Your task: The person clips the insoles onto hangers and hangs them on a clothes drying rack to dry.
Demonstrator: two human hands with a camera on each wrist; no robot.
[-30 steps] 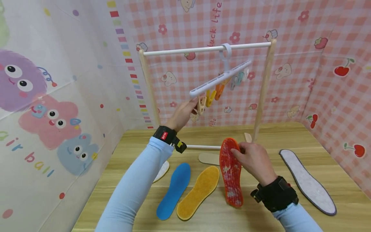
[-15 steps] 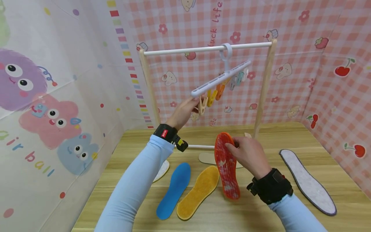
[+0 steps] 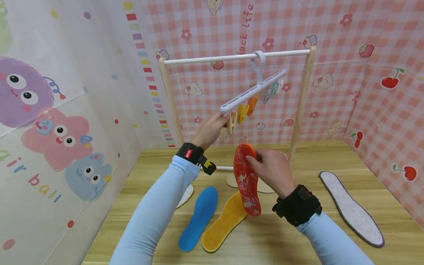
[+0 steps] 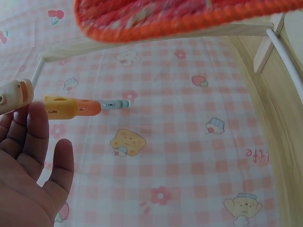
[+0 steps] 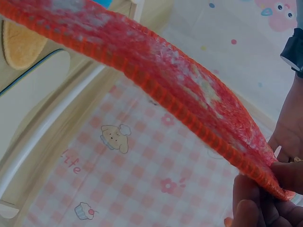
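My right hand [image 3: 273, 169] pinches the upper edge of a red insole [image 3: 246, 184] with orange stitched trim. The insole hangs nearly upright above the table, overlapping the tip of a yellow insole [image 3: 225, 224] in the head view. My left hand [image 3: 212, 130] grips a beige clothespin [image 3: 233, 122] at the near end of the lilac clip hanger [image 3: 251, 94]; its thumb contact is partly hidden. In the left wrist view the red insole [image 4: 189, 19] crosses the top, apart from the clothespin [image 4: 16, 94].
The hanger hooks over the white rail [image 3: 212, 57] of a wooden stand. Yellow [image 3: 243, 113], orange and teal clothespins hang along it. On the table [image 3: 285, 235] lie a blue insole [image 3: 198, 221], a grey-white insole [image 3: 351, 208], a beige insole [image 3: 265, 186] and a partly hidden white one [image 3: 185, 195].
My right hand has carried the red insole up and to the left, toward the hanger. The left hand and the hanger's near end have shifted slightly right.
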